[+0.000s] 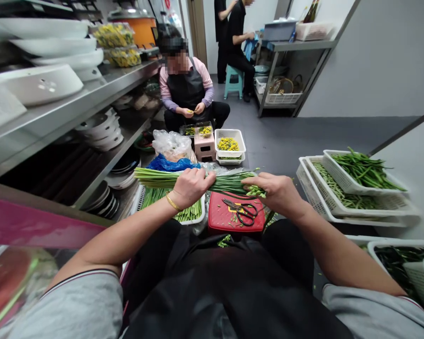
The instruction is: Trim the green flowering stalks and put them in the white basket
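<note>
A long bundle of green stalks (229, 182) lies crosswise in front of me, pale ends to the left and budded tips to the right. My left hand (192, 187), with a bangle at the wrist, is wrapped round the middle of it. At the budded end my right hand (273, 190) has its fingers closed on the tips. Below the bundle, black-handled scissors (245, 212) rest on a red stool (219, 219) among small green scraps. Left of the stool, a white basket (202, 214) holds more stalks.
A metal shelf (123, 77) with dishes runs along the left. Ahead a person (187, 84) sits behind a white basket of yellow flowers (229, 134) and a plastic bag (173, 143). Stacked baskets of green beans (360, 172) stand at right.
</note>
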Tool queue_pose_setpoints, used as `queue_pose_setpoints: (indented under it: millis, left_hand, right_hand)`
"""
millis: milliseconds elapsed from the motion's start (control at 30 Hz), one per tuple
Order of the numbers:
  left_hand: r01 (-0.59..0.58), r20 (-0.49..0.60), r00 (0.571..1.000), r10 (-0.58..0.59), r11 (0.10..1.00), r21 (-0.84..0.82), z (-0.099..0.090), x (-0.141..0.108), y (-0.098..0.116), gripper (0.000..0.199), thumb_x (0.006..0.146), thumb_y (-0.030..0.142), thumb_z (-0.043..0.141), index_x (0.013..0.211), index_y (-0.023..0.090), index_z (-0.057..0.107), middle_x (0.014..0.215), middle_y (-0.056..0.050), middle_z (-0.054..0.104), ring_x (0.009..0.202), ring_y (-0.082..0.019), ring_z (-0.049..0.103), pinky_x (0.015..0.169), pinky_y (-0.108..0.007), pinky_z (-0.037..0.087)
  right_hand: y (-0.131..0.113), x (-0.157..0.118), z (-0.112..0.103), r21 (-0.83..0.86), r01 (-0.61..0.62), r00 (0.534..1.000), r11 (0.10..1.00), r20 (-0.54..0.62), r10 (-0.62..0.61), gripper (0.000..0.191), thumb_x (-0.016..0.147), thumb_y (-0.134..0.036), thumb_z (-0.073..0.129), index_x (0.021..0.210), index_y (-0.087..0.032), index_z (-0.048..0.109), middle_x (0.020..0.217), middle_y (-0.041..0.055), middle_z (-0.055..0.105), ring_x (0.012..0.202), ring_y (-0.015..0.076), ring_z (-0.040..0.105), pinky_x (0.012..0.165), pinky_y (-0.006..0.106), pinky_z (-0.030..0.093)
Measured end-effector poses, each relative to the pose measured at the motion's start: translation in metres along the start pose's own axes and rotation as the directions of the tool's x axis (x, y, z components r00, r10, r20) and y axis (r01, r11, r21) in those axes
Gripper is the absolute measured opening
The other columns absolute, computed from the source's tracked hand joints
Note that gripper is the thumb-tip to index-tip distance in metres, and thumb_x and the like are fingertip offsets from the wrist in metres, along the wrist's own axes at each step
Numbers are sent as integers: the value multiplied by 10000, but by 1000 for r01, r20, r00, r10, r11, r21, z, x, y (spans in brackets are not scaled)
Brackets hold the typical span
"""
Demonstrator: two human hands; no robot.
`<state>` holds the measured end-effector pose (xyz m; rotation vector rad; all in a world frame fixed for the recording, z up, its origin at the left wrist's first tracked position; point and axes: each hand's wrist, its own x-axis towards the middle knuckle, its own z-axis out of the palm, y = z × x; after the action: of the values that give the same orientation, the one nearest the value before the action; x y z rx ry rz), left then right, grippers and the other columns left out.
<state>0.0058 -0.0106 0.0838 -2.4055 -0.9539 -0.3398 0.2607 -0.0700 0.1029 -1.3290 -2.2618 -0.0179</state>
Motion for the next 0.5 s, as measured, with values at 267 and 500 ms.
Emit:
queue_pose_setpoints:
  millis: [267, 500]
  left_hand:
    - [-67, -78, 994, 73, 995, 70, -11, -3, -6, 242, 945, 143, 346, 1017, 178, 574, 673, -44, 581, 598, -162, 529, 563, -304, 333]
    - [-127, -106, 983, 151, 972, 199, -18, -1, -7, 218, 944, 146, 378, 1028, 184, 575, 657, -27, 585, 589, -156, 533, 566, -293, 346]
  right_hand:
    - [35, -19, -26, 125, 14, 995, 992, -95, -2, 232, 888, -325, 557, 952, -201, 742, 828, 45, 737, 691, 137, 679, 626, 222, 501]
    - [18, -38, -33, 58, 94, 954, 994, -292, -74, 218, 873, -187, 535, 1052, -207, 658, 914, 47, 728, 739, 142, 677, 650, 229, 509]
